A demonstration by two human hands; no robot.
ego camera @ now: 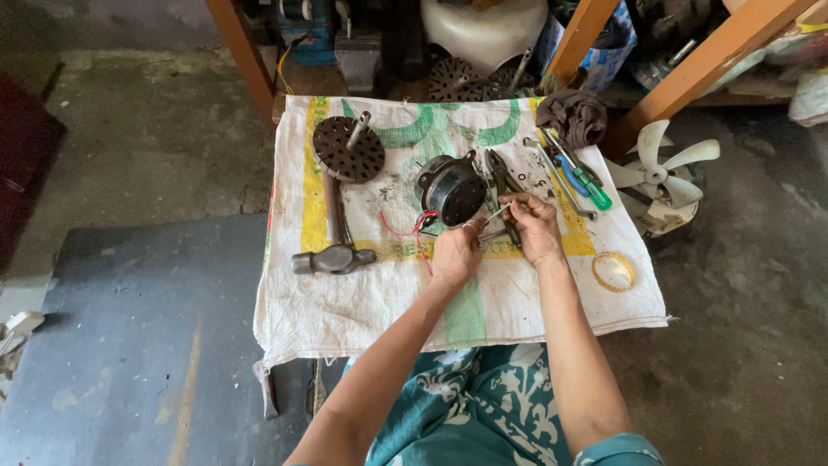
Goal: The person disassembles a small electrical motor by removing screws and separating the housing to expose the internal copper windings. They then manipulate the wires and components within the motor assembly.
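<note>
A dark round fan motor with red wires lies on a white woven sack spread on the floor. My left hand sits just below the motor, fingers closed around a thin metal rod. Beside it, my right hand pinches the same rod near its upper end, with dark pliers lying under the fingers. What exactly the fingers grip beyond the rod is hidden.
A hammer and a perforated rotor disc with shaft lie at left. Screwdrivers and a wrench, a dark cloth and a tape ring lie at right. A white fan blade rests beside wooden legs.
</note>
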